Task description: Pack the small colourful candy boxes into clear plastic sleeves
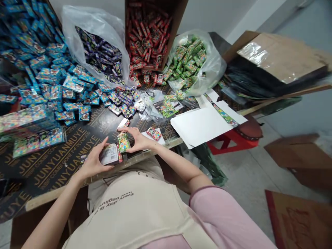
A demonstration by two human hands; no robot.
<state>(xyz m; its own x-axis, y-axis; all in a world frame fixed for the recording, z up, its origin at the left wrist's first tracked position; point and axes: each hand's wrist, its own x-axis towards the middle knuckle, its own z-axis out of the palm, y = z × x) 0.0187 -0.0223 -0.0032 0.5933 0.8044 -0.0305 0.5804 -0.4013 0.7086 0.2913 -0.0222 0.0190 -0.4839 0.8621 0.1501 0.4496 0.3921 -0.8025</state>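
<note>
Near the front edge of the dark plywood table, my left hand (93,160) grips a small box with a white barcode side (110,154), thumb and fingers at its ends. A red strip shows along that box's right side. Right beside it, my right hand (138,139) pinches a small green printed box (123,142) between thumb and fingers. The two boxes sit close together at the table edge. A red printed box (153,133) lies on white card just right of my right hand. Another small box (123,124) lies behind my right fingers.
Blue boxes (49,74) heap at the left, with wrapped stacks (38,141) in front. Behind are a plastic bag of purple boxes (102,55), a carton of red ones (147,38) and a bag of green ones (190,57). White sheets (199,126) overhang the edge; a red stool (233,141) stands right.
</note>
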